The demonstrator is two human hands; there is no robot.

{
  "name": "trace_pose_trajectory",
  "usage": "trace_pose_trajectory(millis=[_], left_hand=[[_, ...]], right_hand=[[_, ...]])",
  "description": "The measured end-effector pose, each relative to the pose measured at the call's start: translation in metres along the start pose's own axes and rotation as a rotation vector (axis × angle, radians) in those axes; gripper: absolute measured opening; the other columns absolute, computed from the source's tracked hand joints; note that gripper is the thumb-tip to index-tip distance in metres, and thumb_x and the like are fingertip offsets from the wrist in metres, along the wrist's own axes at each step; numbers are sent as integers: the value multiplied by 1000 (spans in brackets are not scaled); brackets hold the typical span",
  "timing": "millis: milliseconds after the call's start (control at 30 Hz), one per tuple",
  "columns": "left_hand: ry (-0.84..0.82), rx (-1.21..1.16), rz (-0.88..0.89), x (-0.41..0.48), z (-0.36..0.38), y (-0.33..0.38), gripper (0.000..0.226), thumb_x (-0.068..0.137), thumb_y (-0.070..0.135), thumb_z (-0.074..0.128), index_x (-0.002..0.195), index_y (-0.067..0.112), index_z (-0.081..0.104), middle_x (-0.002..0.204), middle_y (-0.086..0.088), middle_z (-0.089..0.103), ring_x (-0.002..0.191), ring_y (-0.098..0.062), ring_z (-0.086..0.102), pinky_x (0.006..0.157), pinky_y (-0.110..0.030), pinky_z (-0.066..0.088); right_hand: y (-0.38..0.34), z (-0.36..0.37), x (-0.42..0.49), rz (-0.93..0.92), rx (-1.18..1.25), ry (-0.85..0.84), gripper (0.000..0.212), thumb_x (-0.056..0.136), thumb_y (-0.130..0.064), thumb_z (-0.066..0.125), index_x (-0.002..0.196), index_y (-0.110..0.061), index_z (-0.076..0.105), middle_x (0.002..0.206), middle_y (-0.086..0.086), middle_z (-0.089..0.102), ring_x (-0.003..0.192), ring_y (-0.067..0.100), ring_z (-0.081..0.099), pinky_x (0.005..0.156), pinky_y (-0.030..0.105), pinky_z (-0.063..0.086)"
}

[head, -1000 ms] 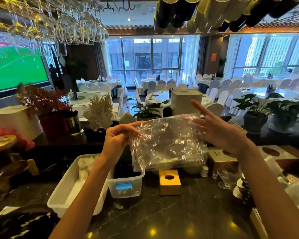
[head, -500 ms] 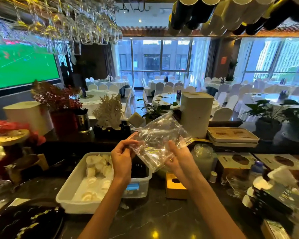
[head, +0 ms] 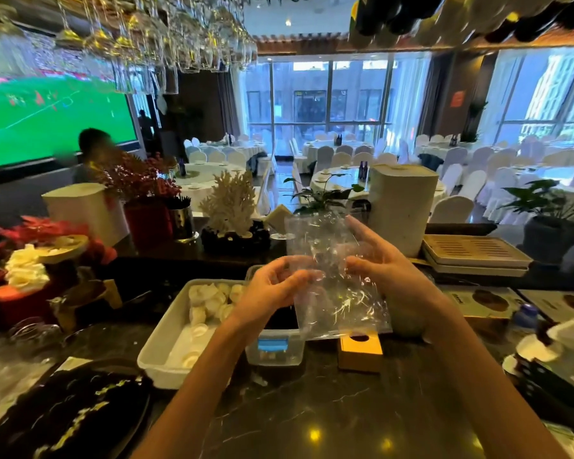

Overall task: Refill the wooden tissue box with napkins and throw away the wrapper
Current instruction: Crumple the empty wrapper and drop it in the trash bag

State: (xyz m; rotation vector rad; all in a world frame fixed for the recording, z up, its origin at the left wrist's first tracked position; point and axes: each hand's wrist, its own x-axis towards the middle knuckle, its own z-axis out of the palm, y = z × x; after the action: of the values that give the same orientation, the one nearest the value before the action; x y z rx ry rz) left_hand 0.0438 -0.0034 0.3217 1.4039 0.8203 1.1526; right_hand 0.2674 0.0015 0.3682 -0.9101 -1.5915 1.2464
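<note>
An empty clear plastic wrapper (head: 337, 286) hangs crumpled in the air above the dark counter, held between both hands. My left hand (head: 272, 289) pinches its left edge with bent fingers. My right hand (head: 388, 276) grips its right side, fingers partly behind the film. Just below the wrapper's lower edge, the small wooden tissue box (head: 360, 352) with a round hole in its top sits on the counter. Whether napkins are inside it is hidden.
A white tray (head: 159, 346) of folded white napkins lies left of a clear plastic tub (head: 274, 349). A dark patterned plate (head: 70, 419) is at near left. Stacked dishes (head: 544, 356) crowd the right. Flowers, a coral ornament (head: 229, 207) and hanging glasses stand behind and above.
Both hands have drawn closer together and lower, folding the wrapper from a wide spread sheet into a narrower crumpled shape. The camera view has shifted right and tilted down slightly.
</note>
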Motion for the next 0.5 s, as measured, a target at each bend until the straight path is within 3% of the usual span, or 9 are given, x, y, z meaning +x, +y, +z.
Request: trace_pose_trajectory(millis=[100,167,233,367,500], left_hand=[[94,-26,55,6,5,0,32,90,22,66,120,13,62,111,-9,74,99,-27,73,76,-31,60],[102,-14,54,10,4,0,32,90,21,65,121,13,62,111,-10,74,99,-28,72,78,-36,60],[67,13,31,13,1,-1,38,88,23,66,124,12,61,112,-10,74,101,-29,72,82,-41,60],[-123,-73,-45,18,-2,-1,34,94,19,59,127,13,59,119,-15,70,106,-31,70,81,-36,60],[-242,-82,-80,21,-3,-1,33,91,17,63,124,18,63,116,-13,72,105,-31,70,82,-36,60]], right_hand=[[6,-9,-3,47,-15,90,87,80,-35,69,153,-32,21,119,-1,69,109,20,66,100,50,49],[14,-21,-9,130,9,83,85,74,-40,73,148,-23,35,111,3,71,102,15,65,96,48,50],[24,-32,-15,187,123,51,70,74,-29,77,137,-15,52,114,15,70,95,22,66,83,41,56],[35,-47,-25,209,288,105,50,74,-10,78,122,-12,67,107,9,75,94,19,73,66,22,59],[38,-56,-33,200,342,123,36,77,-7,76,111,-18,74,111,11,74,98,21,73,68,23,59]])
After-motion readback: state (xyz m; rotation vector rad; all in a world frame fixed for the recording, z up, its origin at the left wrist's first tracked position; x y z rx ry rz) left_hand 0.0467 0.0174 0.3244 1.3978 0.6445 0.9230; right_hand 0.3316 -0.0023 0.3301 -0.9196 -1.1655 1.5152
